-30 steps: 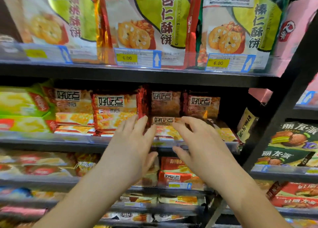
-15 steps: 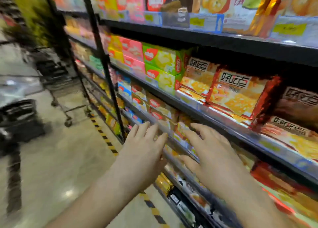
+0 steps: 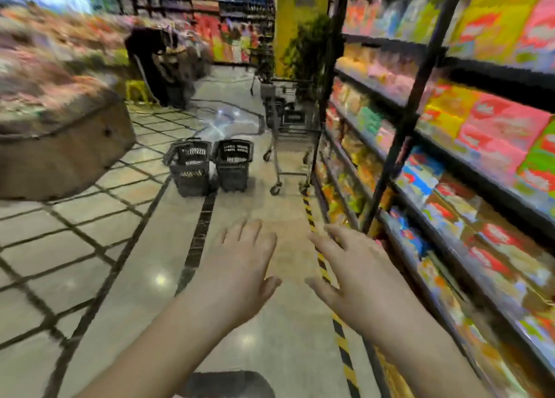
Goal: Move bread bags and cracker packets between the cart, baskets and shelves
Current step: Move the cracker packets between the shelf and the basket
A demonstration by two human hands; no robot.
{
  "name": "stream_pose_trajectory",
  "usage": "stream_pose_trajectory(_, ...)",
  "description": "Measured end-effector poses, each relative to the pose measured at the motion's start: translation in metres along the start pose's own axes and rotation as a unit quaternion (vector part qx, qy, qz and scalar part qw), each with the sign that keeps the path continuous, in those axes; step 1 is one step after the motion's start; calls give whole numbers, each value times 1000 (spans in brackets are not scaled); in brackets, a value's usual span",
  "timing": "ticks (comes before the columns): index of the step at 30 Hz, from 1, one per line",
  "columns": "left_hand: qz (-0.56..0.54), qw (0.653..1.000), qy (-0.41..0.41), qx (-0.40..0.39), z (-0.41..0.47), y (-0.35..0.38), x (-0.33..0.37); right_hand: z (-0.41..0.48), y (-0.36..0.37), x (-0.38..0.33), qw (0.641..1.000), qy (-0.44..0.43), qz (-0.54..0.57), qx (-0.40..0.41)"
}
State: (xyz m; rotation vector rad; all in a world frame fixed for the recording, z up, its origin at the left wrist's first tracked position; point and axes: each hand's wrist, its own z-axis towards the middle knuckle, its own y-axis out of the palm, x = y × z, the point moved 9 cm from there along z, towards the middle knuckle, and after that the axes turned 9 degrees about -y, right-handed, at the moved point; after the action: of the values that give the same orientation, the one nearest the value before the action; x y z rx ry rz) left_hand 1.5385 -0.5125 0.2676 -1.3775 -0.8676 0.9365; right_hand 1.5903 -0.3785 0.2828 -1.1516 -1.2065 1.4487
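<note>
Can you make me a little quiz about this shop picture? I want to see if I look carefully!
1. True or false: the left hand and the right hand are each gripping a packet.
2. How many black baskets can you see? A: one. B: two. C: four.
3. Fill in the missing word: the cart stands right beside the ______.

Key
1. False. Both hands are open and hold nothing.
2. B. The two baskets stand side by side.
3. shelves
</note>
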Motion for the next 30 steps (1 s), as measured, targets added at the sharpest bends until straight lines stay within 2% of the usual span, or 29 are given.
stream_pose_trajectory(8,-4,995,-100,-18,22,15,-213,169,37,-155,998,-54,31,-28)
stream_pose_trajectory(12,-11,993,-117,-26,48,20,-285,232,58,-196,996,-57,45,-47)
stream_pose_trajectory(21,32,986,-155,-47,180,38,-378,391,95,-206,994,-89,42,-45)
stream_pose_trajectory(25,54,987,-146,-48,271,48,-413,493,113,-188,993,-95,67,-30)
stream_pose_trajectory(30,59,985,-150,-63,386,46,-463,626,115,-162,990,-104,83,-49)
